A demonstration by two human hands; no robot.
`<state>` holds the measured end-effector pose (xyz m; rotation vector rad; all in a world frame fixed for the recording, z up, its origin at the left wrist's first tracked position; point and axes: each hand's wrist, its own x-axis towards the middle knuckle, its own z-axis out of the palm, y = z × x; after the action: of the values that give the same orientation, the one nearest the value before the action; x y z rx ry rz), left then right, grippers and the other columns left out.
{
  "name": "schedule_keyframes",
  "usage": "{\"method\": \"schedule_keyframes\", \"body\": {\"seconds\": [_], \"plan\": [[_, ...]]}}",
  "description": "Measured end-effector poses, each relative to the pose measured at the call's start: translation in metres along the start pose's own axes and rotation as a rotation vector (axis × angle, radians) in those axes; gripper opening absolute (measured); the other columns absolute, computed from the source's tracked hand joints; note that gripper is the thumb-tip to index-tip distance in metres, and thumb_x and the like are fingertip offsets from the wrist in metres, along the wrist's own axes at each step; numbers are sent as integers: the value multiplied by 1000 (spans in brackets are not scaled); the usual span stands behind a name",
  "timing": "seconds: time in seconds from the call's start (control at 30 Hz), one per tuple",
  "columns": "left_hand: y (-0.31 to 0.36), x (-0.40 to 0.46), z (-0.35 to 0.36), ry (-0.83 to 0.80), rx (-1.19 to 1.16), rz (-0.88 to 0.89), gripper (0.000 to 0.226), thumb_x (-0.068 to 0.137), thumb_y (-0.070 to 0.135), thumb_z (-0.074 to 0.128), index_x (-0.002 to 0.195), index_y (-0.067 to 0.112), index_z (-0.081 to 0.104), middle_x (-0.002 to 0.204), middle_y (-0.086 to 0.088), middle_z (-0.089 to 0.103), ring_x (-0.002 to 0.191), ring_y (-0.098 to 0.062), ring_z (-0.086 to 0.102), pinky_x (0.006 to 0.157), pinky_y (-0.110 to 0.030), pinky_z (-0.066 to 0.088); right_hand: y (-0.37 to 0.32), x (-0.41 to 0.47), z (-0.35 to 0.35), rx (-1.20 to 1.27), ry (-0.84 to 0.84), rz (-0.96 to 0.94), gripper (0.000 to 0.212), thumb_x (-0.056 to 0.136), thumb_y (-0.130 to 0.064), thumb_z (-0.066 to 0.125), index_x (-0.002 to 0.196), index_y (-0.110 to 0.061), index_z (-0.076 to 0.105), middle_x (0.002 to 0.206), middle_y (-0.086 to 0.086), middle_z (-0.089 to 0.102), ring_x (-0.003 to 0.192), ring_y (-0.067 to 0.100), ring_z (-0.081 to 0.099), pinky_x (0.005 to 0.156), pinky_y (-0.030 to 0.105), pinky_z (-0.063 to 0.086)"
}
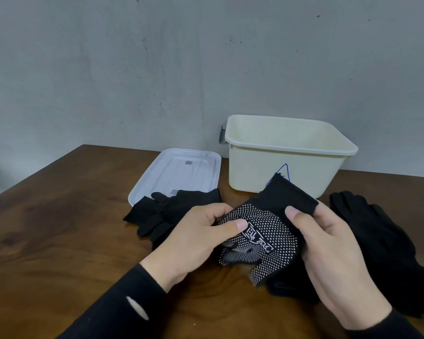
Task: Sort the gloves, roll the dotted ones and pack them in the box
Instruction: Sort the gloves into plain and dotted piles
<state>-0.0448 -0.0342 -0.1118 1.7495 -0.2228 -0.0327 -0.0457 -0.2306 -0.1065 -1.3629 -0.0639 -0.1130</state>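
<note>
A black knitted glove with white grip dots (pixel 260 231) is held above the brown wooden table (pixel 59 228), just in front of the viewer at centre. Its palm end is pinched by the left hand (pixel 201 241), thumb laid across the dotted face and fingers curled behind. Its plain black cuff, raised toward 1 o'clock, is grasped by the right hand (pixel 333 255), thumb on top and fingers underneath. The glove's finger ends are seen folded and hanging at 6 o'clock. A cream plastic box (pixel 287 165), open-topped with a blue pen mark on its near wall, is stood at 12 o'clock against the grey wall (pixel 157 57). A white plastic lid (pixel 179 172) is laid upside down at 11 o'clock, just beside the box. A heap of plain black gloves (pixel 162 211) is rested partly on the lid's near edge at 10 o'clock. A second pile of black gloves (pixel 387 245) is laid at 3 o'clock, behind the right hand. Black sleeves (pixel 123 309) are worn on both arms.
</note>
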Motion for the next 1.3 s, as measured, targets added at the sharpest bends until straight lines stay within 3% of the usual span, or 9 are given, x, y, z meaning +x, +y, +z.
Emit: {"method": "schedule_keyframes", "body": {"seconds": [0.2, 0.37, 0.43, 0.53, 0.67, 0.83, 0.97, 1.13, 1.3], "plan": [[0, -1, -1, 21, -150, 51, 27, 93, 28, 60, 78, 7, 68, 79, -8, 68, 79, -20, 64, 82, -34, 51, -28, 7, -11, -54, 27, -36, 18, 89, -20, 67, 98, -7, 76, 103, 15, 77, 105, 37, 71, 103, 59, 48], [0, -1, 0, 69, -196, 137, 33, 94, 30, 59, 78, 3, 68, 74, -17, 66, 77, -25, 63, 89, -42, 54, -67, 23, -29, -429, -151, -42, 22, 82, -28, 74, 102, -20, 74, 99, 25, 73, 96, 52, 66, 97, 67, 46], [1, -2, 2, 100, -204, 136, 24, 93, 26, 57, 89, 9, 73, 83, -11, 71, 81, -22, 66, 85, -38, 57, -86, 25, -34, -528, -190, -60, 15, 86, -27, 73, 95, -16, 74, 91, 22, 74, 75, 50, 62, 81, 59, 52], [-5, -1, 2, 146, 88, 158, 19, 98, 27, 53, 107, 30, 69, 95, 9, 73, 94, -6, 67, 86, -23, 52, -114, 32, -42, -644, -90, -124, 18, 92, -28, 67, 80, -14, 70, 71, 13, 63, 48, 21, 44, 55, 34, 37], [-16, -1, 7, 73, 558, 207, 27, 95, 46, 52, 121, 45, 59, 111, 34, 60, 111, 15, 50, 90, -9, 40, -142, 49, -67, -726, -28, -120, 13, 95, -17, 64, 87, -8, 67, 82, 10, 64, 58, 22, 51, 36, 21, 35], [-21, 0, 13, -6, 777, 273, 36, 94, 53, 46, 127, 43, 56, 123, 34, 52, 117, 20, 38, 107, -16, 30, -151, 76, -101, -847, -28, -6, 7, 95, -13, 61, 93, -10, 67, 89, 10, 63, 74, 21, 60, 46, 25, 54], [-21, -1, 12, 39, 762, 264, 33, 94, 50, 47, 125, 43, 57, 122, 34, 52, 117, 21, 38, 105, -17, 31, -157, 99, -124, -802, 95, -130, 11, 96, -12, 61, 85, -14, 64, 94, 10, 61, 80, 23, 64, 61, 30, 64], [-23, -1, 9, 56, 753, 252, 39, 90, 57, 43, 123, 44, 58, 117, 38, 52, 116, 19, 41, 103, -23, 39, -149, 101, -135, -638, 202, -292, 16, 99, -14, 58, 87, -23, 61, 90, -1, 62, 79, 11, 68, 72, 24, 62], [-22, 0, 9, 52, 737, 252, 39, 87, 59, 41, 120, 47, 58, 115, 41, 50, 116, 21, 39, 96, -19, 38, -78, 37, -158, -1018, 71, -239, 11, 99, -25, 59, 95, -33, 65, 80, -10, 69, 64, 2, 59, 56, 16, 43]]}}
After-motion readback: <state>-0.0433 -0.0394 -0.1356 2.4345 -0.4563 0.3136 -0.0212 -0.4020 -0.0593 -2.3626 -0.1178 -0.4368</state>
